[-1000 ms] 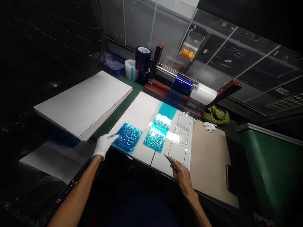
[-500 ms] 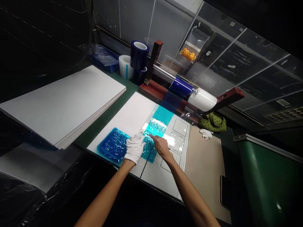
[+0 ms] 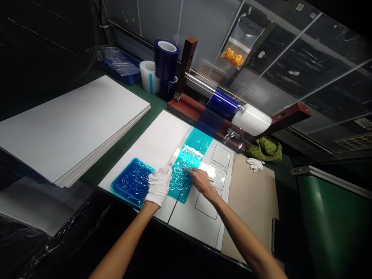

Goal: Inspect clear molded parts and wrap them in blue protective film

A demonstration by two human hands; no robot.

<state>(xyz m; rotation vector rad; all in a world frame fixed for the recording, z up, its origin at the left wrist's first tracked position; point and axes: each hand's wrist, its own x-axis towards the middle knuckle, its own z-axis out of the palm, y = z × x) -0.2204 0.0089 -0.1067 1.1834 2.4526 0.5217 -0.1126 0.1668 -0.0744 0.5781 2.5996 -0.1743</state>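
My left hand [image 3: 159, 186], in a white cotton glove, rests with bunched fingers between a crinkled blue film sheet [image 3: 130, 182] and a crinkled teal film sheet [image 3: 181, 170]. A thin white strip [image 3: 173, 159] runs from its fingertips. Both sheets lie on a white panel [image 3: 145, 143]. My bare right hand [image 3: 200, 182] reaches across the teal sheet, its index finger touching the film. Whether its fingers hold a small thin tool cannot be told.
A stack of white sheets [image 3: 72, 124] lies to the left. Behind stand a film roller [image 3: 250, 119], blue tape rolls [image 3: 166, 60] and a blue tray [image 3: 119, 66]. To the right are a tan board [image 3: 250, 201], a white glove [image 3: 255, 164] and a green bag [image 3: 264, 149].
Both hands have moved together over the film sheets. The left hand shifted right from the blue sheet's left edge, and the right hand moved up onto the teal sheet. The camera view has turned slightly.
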